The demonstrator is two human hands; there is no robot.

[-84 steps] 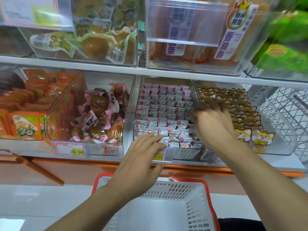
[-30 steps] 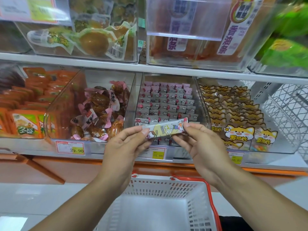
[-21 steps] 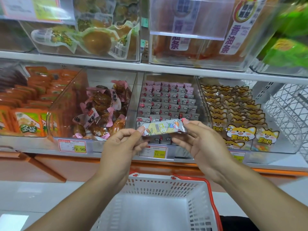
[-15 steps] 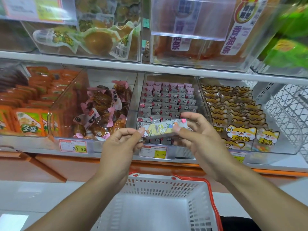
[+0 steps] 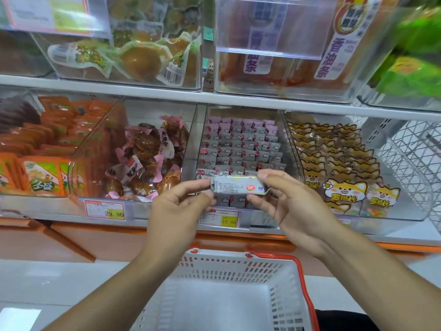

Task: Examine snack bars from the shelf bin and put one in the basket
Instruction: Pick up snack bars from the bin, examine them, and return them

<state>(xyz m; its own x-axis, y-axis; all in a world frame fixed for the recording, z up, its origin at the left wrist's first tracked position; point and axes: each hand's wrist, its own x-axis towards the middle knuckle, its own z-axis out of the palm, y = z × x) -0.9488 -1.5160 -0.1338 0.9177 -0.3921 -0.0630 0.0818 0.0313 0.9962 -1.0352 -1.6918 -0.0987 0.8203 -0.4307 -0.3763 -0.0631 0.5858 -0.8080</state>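
Observation:
I hold one snack bar (image 5: 237, 186) level in front of the shelf, its silver back side with small print and a red mark facing me. My left hand (image 5: 177, 211) pinches its left end and my right hand (image 5: 292, 206) pinches its right end. Behind it stands a clear shelf bin (image 5: 290, 144) filled with rows of pink and grey snack bars (image 5: 241, 144). Below my hands stands a white basket (image 5: 229, 266) with an orange rim, and nothing shows inside it.
Left of the snack bin is a clear bin of brown wrapped snacks (image 5: 145, 158), then orange packets (image 5: 35, 158). To the right is a bin of yellow cat-print packets (image 5: 334, 161) and a wire rack (image 5: 415, 158). Yellow price tags (image 5: 225, 217) line the shelf edge. Bins fill the upper shelf.
My right hand reached into the bins and came out with a bar, which both hands took by its ends. The bar has since been turned from its colourful front to its silver printed back.

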